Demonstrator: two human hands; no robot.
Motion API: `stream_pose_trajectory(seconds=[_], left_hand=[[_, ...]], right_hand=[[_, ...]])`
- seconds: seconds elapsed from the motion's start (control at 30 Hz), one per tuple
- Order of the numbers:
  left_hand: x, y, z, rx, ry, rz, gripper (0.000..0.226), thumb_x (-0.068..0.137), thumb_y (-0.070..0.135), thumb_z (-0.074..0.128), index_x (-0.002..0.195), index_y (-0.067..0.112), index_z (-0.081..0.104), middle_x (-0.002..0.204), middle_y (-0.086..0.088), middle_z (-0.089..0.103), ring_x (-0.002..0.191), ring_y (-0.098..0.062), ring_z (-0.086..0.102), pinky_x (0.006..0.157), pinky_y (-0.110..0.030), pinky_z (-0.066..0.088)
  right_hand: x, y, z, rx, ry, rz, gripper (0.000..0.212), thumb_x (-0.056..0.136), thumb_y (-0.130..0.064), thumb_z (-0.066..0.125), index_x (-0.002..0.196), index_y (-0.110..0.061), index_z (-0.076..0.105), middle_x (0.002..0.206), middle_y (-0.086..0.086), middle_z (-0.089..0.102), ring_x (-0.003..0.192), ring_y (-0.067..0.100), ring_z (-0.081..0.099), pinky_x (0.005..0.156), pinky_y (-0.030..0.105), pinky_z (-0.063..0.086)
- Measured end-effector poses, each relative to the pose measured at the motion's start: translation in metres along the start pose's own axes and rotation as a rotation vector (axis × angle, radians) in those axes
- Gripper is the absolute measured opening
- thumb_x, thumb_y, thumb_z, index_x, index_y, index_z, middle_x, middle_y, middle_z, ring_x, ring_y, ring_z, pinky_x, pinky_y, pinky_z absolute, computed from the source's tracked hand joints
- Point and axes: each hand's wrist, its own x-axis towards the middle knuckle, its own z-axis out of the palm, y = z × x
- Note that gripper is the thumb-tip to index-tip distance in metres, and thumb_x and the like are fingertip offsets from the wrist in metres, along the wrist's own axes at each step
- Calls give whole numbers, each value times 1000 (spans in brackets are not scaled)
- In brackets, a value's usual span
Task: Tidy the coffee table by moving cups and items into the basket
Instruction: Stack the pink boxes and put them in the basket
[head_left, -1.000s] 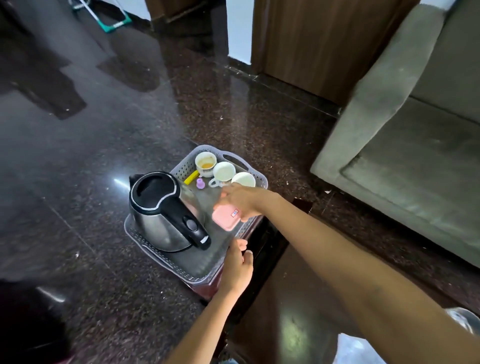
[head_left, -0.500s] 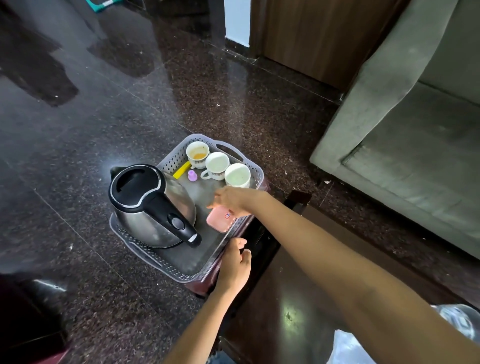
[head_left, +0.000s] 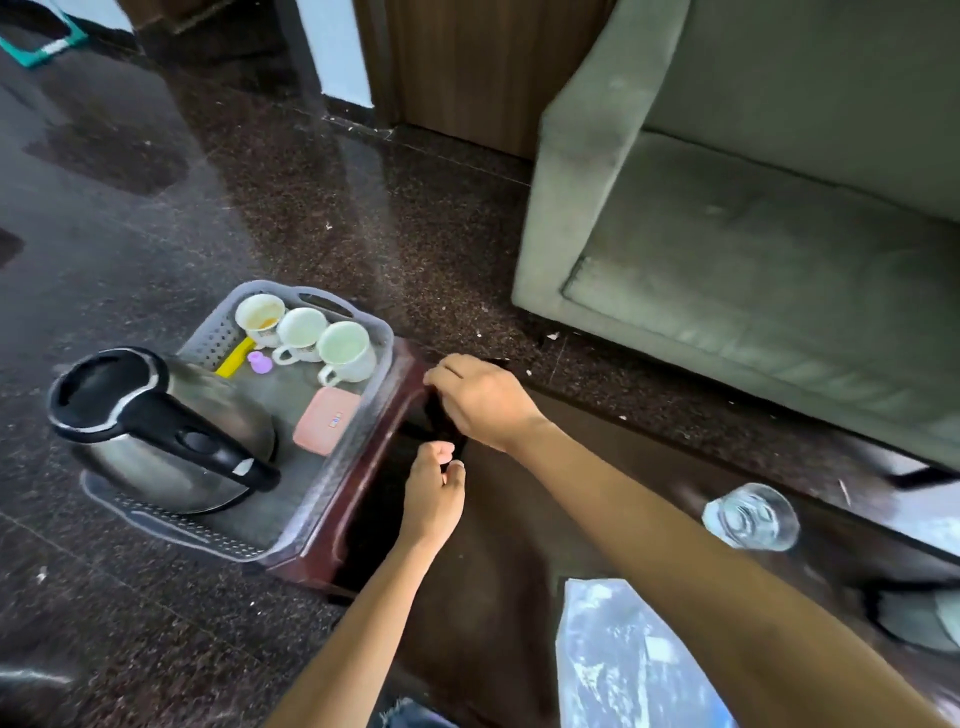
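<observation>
Left of both grips, the basket (head_left: 213, 340) holds a kettle (head_left: 156, 431), three cups (head_left: 301, 332) and a pink case (head_left: 326, 421). The left grip (head_left: 434, 488) is curled just beside the right grip (head_left: 480, 402) at the edge of the surface (head_left: 498, 525). I cannot tell whether either holds anything. A glass (head_left: 750, 517) stands well to their right.

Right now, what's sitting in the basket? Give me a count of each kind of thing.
Cups: 3
Kettle: 1
Pink case: 1
Yellow stick: 1
Small purple piece: 1
Total: 7 things in the basket
</observation>
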Motion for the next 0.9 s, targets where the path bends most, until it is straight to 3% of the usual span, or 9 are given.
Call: stream_pose_trajectory(seconds=[0.13,0.3,0.53,0.77,0.9], left_hand=[[-25,19,43,44,-52,70,29,95,12,47,123,6,51,121,-9,59,106,-22,60,84,-21,39],[-70,46,102,118,-158,165,30,96,15,48,125,8,50,125,-6,58,109,-20,61,83,-20,41],[-132,59,181,129,-306,210,28,94,14,49,121,7,50,125,-7,55,103,-22,59,82,-24,40],[-196,61,247,190,-421,243,27,95,13,48,120,6,51,124,-9,55,99,-18,54,82,-21,36],[-223,54,277,246,-474,243,26,95,16,46,119,11,51,124,-7,57,102,-21,58,83,-23,36]], right_hand=[[-79,27,-24,-13,119,222,28,77,0,59,104,-7,65,100,10,66,88,29,65,69,36,55],[-183,50,-42,-88,126,382,29,78,-1,61,106,-8,65,100,9,66,88,28,65,71,38,57],[-325,62,-63,-124,195,692,27,76,-2,59,102,-8,63,92,11,62,82,34,61,63,40,53],[-470,66,-71,-257,201,1058,35,76,-17,50,109,-7,58,104,14,56,86,37,51,75,45,49],[-548,66,-71,-218,297,1325,34,71,-6,61,105,-3,57,106,23,54,88,42,51,80,49,45]])
